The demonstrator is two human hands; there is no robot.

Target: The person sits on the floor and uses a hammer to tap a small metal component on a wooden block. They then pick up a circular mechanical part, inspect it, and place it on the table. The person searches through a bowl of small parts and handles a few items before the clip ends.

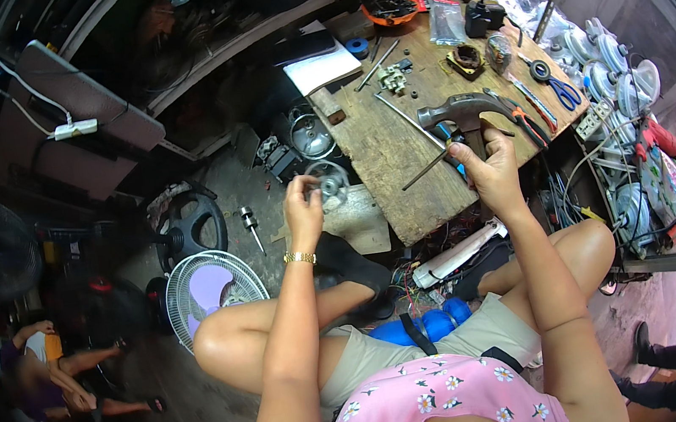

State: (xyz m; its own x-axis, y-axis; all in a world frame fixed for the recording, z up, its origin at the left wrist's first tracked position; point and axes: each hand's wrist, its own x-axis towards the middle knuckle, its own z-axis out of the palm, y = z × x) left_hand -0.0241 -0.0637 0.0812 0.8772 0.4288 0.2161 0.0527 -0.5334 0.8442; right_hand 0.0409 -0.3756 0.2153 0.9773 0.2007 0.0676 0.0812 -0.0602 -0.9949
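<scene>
Over the workbench (387,162), the right hand (493,167) is wrapped round the hammer (461,106); left of it, the left hand (304,211) is curled beside a blurred round part (334,184), its grip unclear. Work looks unfinished: a pale bracket (393,78) and wound coil (467,59) lie apart beyond the right hand.

Right hand (493,167) at three o'clock gripping claw hammer (465,108) at two, left hand (302,211) at nine, purple-bladed fan (210,287) at eight
</scene>
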